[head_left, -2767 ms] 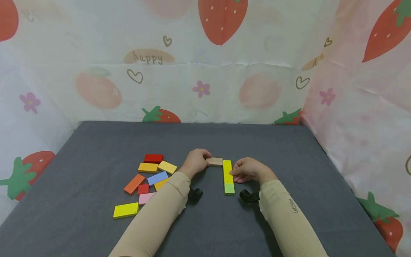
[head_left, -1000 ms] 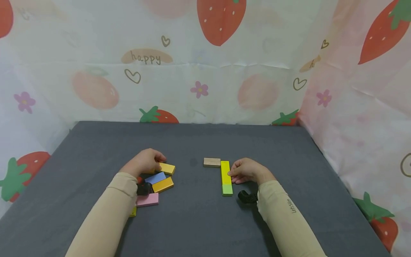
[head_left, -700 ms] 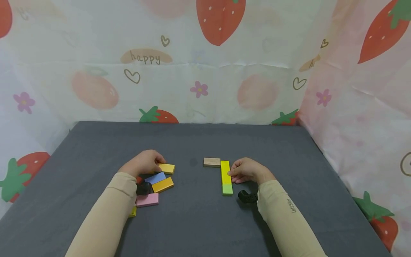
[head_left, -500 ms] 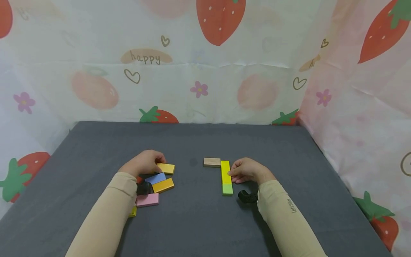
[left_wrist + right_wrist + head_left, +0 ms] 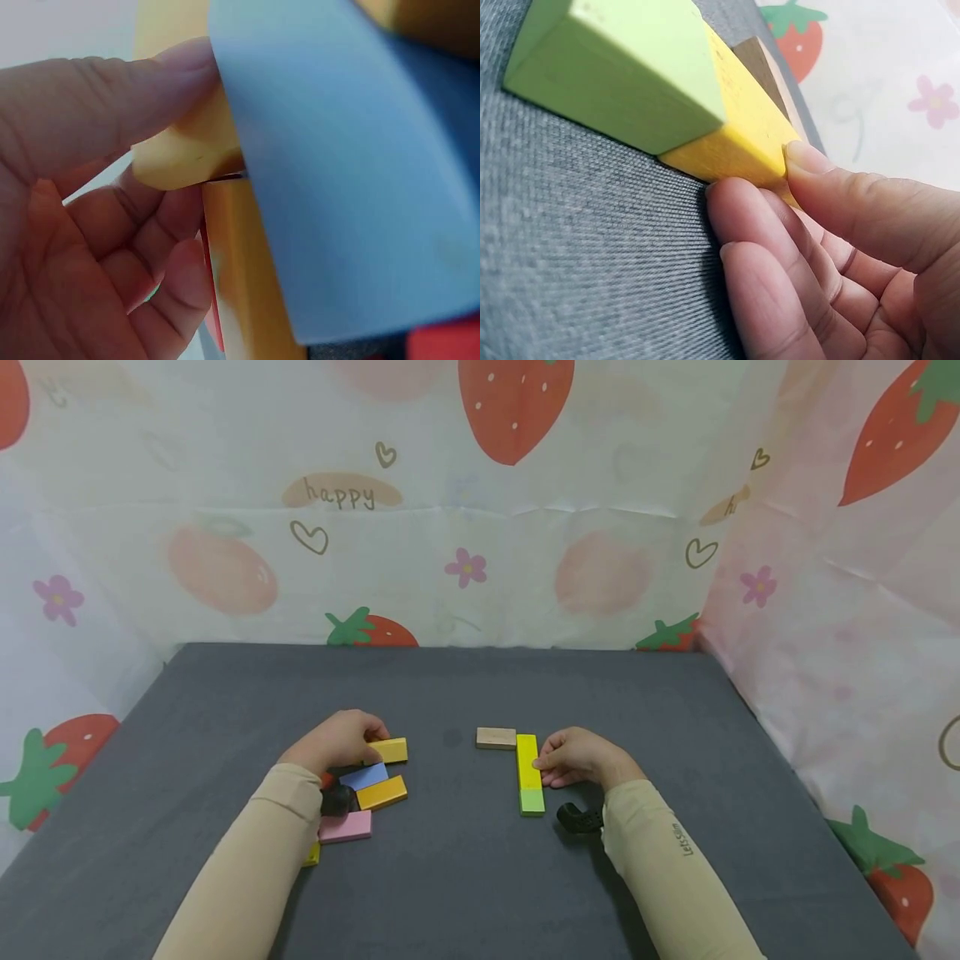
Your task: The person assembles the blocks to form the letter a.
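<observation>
My left hand [image 5: 341, 739] pinches the left end of a light yellow wooden block [image 5: 391, 750] at the back of the cluster on the left. In the left wrist view the thumb [image 5: 112, 105] presses on that block, partly behind a blue block [image 5: 322, 165]. My right hand [image 5: 588, 757] rests against the right side of a yellow block [image 5: 527, 760]. Its thumb [image 5: 806, 157] touches the upper edge, with the other fingers loosely bent beside the block. A light green block [image 5: 532, 802] adjoins its near end. A tan wooden block [image 5: 496, 739] stands at its far left corner.
Beside the left hand lie the blue block [image 5: 365, 776], an orange-yellow block [image 5: 382, 792] and a pink block [image 5: 346, 826]. The left arm hides other blocks, with a yellow corner [image 5: 311, 855] showing. A dark cloth [image 5: 450, 893] covers the table; printed curtains [image 5: 420, 427] surround it.
My left hand has left the tan block, moved left to the cluster and taken hold of the light yellow block, which has turned slightly. My right hand stays at the yellow block.
</observation>
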Action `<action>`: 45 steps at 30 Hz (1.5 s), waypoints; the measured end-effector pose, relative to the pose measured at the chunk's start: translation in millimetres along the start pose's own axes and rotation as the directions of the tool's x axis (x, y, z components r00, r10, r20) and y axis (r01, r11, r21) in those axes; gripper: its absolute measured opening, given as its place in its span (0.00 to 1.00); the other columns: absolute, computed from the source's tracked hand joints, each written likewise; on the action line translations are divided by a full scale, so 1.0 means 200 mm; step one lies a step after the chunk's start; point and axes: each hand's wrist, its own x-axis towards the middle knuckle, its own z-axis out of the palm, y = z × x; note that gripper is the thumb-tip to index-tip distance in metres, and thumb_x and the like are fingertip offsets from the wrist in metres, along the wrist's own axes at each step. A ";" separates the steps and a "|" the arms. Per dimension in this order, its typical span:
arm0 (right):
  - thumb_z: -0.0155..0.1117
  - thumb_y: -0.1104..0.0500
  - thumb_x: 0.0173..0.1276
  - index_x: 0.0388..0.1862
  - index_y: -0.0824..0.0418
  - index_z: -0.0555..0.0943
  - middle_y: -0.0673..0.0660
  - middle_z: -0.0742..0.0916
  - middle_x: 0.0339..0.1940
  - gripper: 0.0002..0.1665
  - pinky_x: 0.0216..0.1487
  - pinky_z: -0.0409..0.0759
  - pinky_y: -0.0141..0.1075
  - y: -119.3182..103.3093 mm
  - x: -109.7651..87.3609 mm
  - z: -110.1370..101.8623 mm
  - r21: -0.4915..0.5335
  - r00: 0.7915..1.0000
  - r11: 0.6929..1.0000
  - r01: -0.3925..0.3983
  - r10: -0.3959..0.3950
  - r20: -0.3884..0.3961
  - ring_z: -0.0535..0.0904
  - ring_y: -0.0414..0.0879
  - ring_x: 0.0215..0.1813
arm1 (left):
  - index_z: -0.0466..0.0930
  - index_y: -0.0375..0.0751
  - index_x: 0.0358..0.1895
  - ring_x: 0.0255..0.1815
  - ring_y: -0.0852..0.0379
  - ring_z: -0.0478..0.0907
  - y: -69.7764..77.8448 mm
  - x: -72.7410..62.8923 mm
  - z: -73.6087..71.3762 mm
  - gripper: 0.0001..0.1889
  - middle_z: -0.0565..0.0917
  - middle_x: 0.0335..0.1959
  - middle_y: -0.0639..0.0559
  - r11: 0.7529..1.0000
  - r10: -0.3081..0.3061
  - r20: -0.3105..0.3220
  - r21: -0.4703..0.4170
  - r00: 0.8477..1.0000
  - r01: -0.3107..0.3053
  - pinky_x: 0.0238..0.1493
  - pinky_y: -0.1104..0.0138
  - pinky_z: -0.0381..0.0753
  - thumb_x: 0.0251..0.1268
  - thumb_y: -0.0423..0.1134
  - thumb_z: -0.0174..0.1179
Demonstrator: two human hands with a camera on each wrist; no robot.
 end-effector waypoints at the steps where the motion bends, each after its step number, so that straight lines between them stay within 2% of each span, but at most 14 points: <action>1: 0.66 0.60 0.66 0.32 0.61 0.80 0.54 0.85 0.26 0.05 0.33 0.83 0.32 0.00 0.00 0.00 0.000 1.000 1.000 -0.001 0.001 0.001 0.81 0.41 0.25 | 0.84 0.45 0.43 0.39 0.51 0.74 0.00 0.00 0.00 0.08 0.82 0.40 0.48 1.000 -0.001 0.002 -0.004 1.000 0.001 0.43 0.61 0.78 0.61 0.36 0.65; 6: 0.66 0.60 0.66 0.33 0.61 0.80 0.54 0.85 0.26 0.05 0.33 0.83 0.32 0.00 0.00 0.00 -0.003 1.000 1.000 0.000 0.000 0.001 0.81 0.41 0.25 | 0.84 0.45 0.41 0.37 0.52 0.74 0.00 0.00 -0.01 0.06 0.81 0.37 0.49 1.000 -0.007 0.002 -0.028 1.000 0.007 0.39 0.65 0.76 0.62 0.38 0.64; 12: 0.66 0.60 0.66 0.33 0.61 0.80 0.54 0.85 0.27 0.06 0.34 0.83 0.33 0.01 0.02 0.00 -0.010 1.000 1.000 0.000 0.000 -0.003 0.81 0.42 0.26 | 0.84 0.45 0.45 0.42 0.51 0.74 0.03 0.01 -0.02 0.08 0.82 0.42 0.48 0.999 0.002 -0.019 -0.051 1.000 -0.003 0.45 0.61 0.77 0.65 0.38 0.61; 18: 0.66 0.60 0.66 0.33 0.61 0.80 0.54 0.85 0.27 0.06 0.34 0.83 0.33 0.01 0.02 0.00 -0.008 1.000 1.000 0.006 -0.006 0.003 0.81 0.42 0.26 | 0.84 0.43 0.50 0.44 0.51 0.75 0.10 0.06 -0.02 0.11 0.83 0.47 0.47 0.998 0.012 -0.038 -0.068 0.999 -0.015 0.49 0.59 0.78 0.66 0.38 0.62; 25: 0.66 0.60 0.67 0.33 0.62 0.79 0.54 0.85 0.27 0.06 0.34 0.83 0.33 0.01 0.01 0.00 -0.016 1.000 1.000 0.011 -0.011 0.003 0.81 0.42 0.26 | 0.82 0.44 0.52 0.47 0.51 0.76 0.19 0.13 0.02 0.14 0.82 0.47 0.45 0.993 0.039 -0.067 -0.105 0.997 -0.046 0.49 0.59 0.79 0.64 0.38 0.64; 32: 0.66 0.60 0.66 0.33 0.61 0.80 0.54 0.85 0.26 0.05 0.33 0.83 0.32 0.01 0.02 0.00 -0.006 1.000 1.000 0.007 -0.007 0.003 0.82 0.42 0.26 | 0.81 0.45 0.49 0.45 0.50 0.75 0.26 0.18 0.08 0.10 0.79 0.46 0.44 0.986 0.027 -0.042 -0.166 0.999 -0.034 0.48 0.60 0.79 0.66 0.37 0.62; 39: 0.66 0.60 0.66 0.33 0.61 0.80 0.54 0.85 0.26 0.06 0.33 0.83 0.32 0.02 0.02 0.00 0.003 1.000 1.000 -0.004 0.004 0.005 0.82 0.41 0.25 | 0.82 0.44 0.48 0.44 0.50 0.76 0.32 0.23 0.12 0.09 0.81 0.48 0.44 0.989 0.028 -0.050 -0.144 0.998 -0.035 0.47 0.60 0.80 0.67 0.35 0.59; 45: 0.66 0.60 0.66 0.33 0.61 0.80 0.53 0.85 0.26 0.06 0.33 0.83 0.32 0.01 0.02 0.00 -0.002 1.000 1.000 0.001 -0.001 -0.002 0.82 0.41 0.26 | 0.83 0.45 0.49 0.49 0.49 0.77 0.36 0.26 0.14 0.11 0.82 0.52 0.43 0.995 0.005 -0.068 -0.103 0.998 -0.012 0.50 0.59 0.80 0.68 0.33 0.56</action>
